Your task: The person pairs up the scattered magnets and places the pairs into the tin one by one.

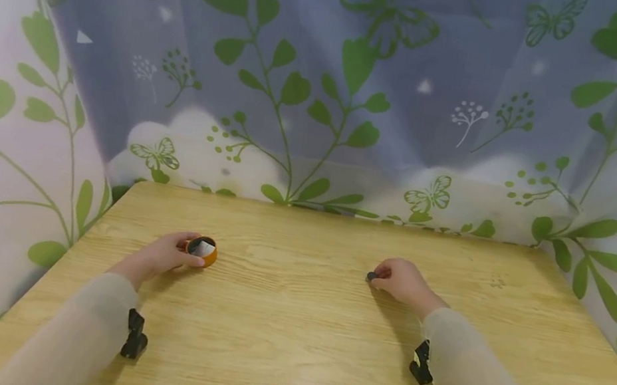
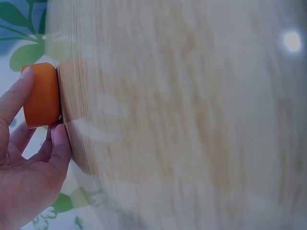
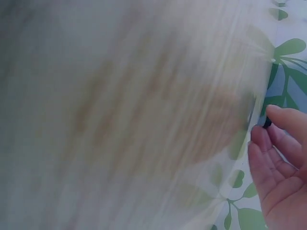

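Note:
On the left of the wooden table (image 1: 276, 322), my left hand (image 1: 165, 254) grips a short, round orange container (image 1: 210, 259) from its left side. The container's top faces up in the head view, showing a dark inside with something white in it. Its smooth orange wall (image 2: 43, 98) is between thumb and fingers in the left wrist view, low at the tabletop. Farther right, my right hand (image 1: 405, 282) pinches a small dark object (image 1: 370, 276) between thumb and fingertips, close over the table. Only a black bit (image 3: 267, 123) of it shows in the right wrist view; its kind cannot be told.
A patterned cloth (image 1: 301, 84) with green leaves and butterflies hangs behind the table's far edge and along both sides. Black wrist cameras (image 1: 134, 334) hang below the light sleeves (image 1: 476, 360). Bare wood lies between the two hands.

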`<state>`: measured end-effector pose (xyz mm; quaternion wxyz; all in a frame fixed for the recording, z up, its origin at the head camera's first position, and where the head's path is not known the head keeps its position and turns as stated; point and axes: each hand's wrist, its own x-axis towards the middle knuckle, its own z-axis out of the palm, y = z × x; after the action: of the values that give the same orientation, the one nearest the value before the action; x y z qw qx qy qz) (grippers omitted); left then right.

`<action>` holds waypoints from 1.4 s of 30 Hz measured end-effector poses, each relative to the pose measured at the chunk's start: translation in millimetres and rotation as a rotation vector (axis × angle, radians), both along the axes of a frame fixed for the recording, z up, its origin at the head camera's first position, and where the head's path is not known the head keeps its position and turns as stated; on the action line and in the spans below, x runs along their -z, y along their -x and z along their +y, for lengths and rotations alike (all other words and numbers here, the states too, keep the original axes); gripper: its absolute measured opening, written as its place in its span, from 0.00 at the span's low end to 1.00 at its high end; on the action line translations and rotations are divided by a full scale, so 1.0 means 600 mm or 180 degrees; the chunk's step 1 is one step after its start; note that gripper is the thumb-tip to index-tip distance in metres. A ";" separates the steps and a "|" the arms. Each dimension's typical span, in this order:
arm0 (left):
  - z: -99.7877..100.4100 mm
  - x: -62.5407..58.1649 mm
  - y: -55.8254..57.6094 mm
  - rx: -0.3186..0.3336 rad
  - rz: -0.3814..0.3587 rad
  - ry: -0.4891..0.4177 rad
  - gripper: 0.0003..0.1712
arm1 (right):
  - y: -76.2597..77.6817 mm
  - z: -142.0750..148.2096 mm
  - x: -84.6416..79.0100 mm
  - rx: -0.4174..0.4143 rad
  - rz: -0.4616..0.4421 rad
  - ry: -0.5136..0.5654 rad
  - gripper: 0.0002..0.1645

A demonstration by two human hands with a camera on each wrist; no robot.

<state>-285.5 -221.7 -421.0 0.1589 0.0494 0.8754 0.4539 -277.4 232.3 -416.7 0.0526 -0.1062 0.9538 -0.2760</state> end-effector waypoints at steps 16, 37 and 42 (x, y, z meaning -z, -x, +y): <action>0.003 0.004 -0.001 -0.0079 -0.0002 0.0006 0.44 | -0.008 -0.014 -0.007 0.0099 0.0195 0.0480 0.18; 0.003 0.000 -0.001 -0.0042 0.0046 0.0064 0.42 | -0.001 -0.094 -0.016 -0.0064 0.0273 0.0706 0.16; 0.000 -0.001 0.000 -0.0035 0.0038 0.0109 0.42 | 0.002 -0.119 -0.015 -0.0151 0.0268 0.0779 0.15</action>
<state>-285.3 -221.8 -420.5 0.1520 0.0445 0.8842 0.4395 -278.5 160.9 -407.6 0.0056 -0.1459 0.9116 -0.3844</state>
